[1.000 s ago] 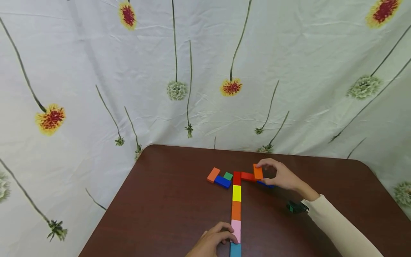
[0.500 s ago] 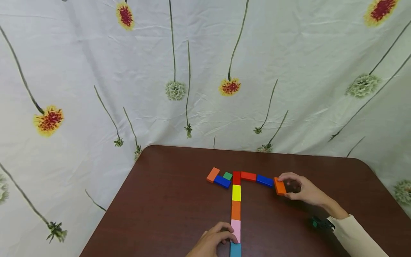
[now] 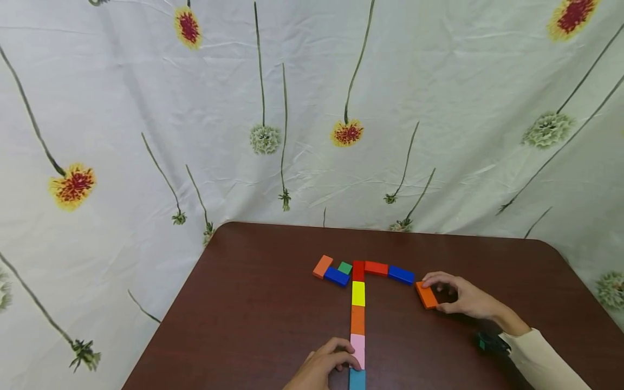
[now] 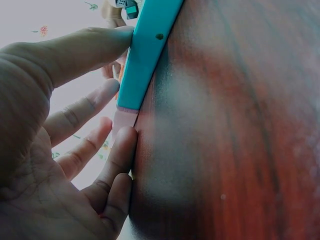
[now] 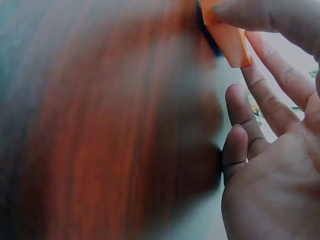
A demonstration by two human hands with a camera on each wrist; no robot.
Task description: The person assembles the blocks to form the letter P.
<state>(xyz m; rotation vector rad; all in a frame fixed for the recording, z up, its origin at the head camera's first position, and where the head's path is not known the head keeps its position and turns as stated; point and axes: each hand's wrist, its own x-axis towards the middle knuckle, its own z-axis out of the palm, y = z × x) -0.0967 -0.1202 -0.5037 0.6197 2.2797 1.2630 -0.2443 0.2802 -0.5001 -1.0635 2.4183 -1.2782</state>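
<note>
– Big flowered cloth (image 3: 219,97) at the back, brown table (image 3: 244,303) before it, and here come the hands!
– Left hand (image 3: 320,365) loosely spread, thumb touching a block; right hand (image 3: 468,297) pinching, thumb and fingers parted only by what they hold.
– Which is?
– An orange block (image 3: 426,296)! Near end at the thumb, far end under the fingertips, just beside the blue block (image 3: 401,275).
– And that left thumb?
– On the teal block (image 3: 358,381), which abuts the pink block (image 3: 358,349).
– Smallest: the green block (image 3: 345,267), well apart from both hands!

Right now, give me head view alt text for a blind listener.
A right hand holds an orange block near a blue block; the left hand touches a straight line of colored blocks on a dark brown table.
</note>
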